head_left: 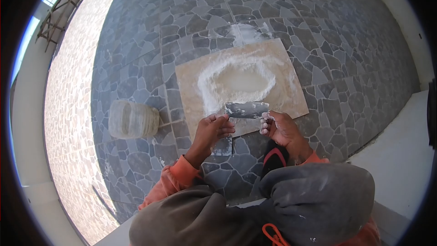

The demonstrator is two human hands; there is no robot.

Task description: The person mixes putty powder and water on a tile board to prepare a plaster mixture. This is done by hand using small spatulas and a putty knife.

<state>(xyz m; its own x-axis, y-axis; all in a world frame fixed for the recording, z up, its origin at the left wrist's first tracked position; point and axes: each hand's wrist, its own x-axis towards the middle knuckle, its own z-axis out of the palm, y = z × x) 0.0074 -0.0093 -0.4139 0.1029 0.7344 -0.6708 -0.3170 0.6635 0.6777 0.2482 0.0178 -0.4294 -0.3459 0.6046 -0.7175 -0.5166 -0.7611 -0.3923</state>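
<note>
A dark flat scraper blade [247, 110], smeared with white, is held level between my two hands. My left hand [214, 130] pinches its left end between thumb and fingers. At the right end, my right hand [278, 127] grips it with white-dusted fingers. Just beyond the blade, a ring of white powder [211, 79] surrounds a pool of pale liquid [243, 81]. Both lie on a tan board [191, 75] on the floor. Another flat, white-smeared tool [222, 147] rests on the tiles below my left hand.
A cloudy plastic container [133, 119] stands on the stone-patterned floor [136, 73] at the left. White powder [248, 33] is spilled beyond the board. My sandalled foot [274, 156] is near the board's front edge. A white ledge [391, 150] lies at the right.
</note>
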